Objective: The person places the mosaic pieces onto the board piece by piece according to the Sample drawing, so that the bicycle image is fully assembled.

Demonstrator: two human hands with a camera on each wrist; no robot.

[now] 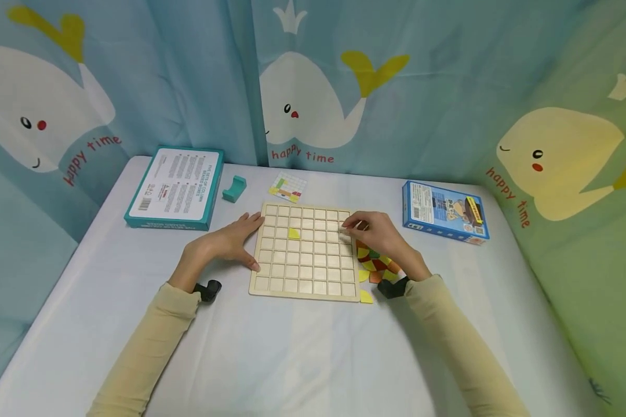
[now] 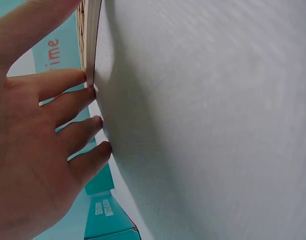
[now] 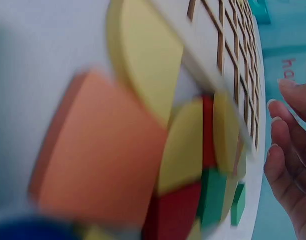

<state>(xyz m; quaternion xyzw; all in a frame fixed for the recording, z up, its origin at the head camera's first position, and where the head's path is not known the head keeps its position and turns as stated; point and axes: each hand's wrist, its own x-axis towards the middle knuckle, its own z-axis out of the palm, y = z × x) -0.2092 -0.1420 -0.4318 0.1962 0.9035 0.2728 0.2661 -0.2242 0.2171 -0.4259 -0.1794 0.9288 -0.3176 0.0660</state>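
Observation:
A wooden grid board (image 1: 298, 271) lies flat on the table, with a single yellow piece (image 1: 294, 233) in one of its upper-left squares. My left hand (image 1: 228, 238) is spread along the board's left side. Its thumb and fingertips touch that edge, and the left wrist view shows the fingers (image 2: 75, 132) reaching down to the tabletop. At the upper right edge is my right hand (image 1: 375, 231), fingertips right at the rim and fingers loosely bent. No piece shows between the fingers (image 3: 287, 135) in the right wrist view.
Loose yellow, red, orange and green pieces (image 1: 375, 263) lie heaped beside the board's right edge. A small pattern card (image 1: 288, 186) lies behind the board, a teal holder (image 1: 234, 189) left of it. A teal box (image 1: 174, 188) stands back left, a blue box (image 1: 445, 211) back right.

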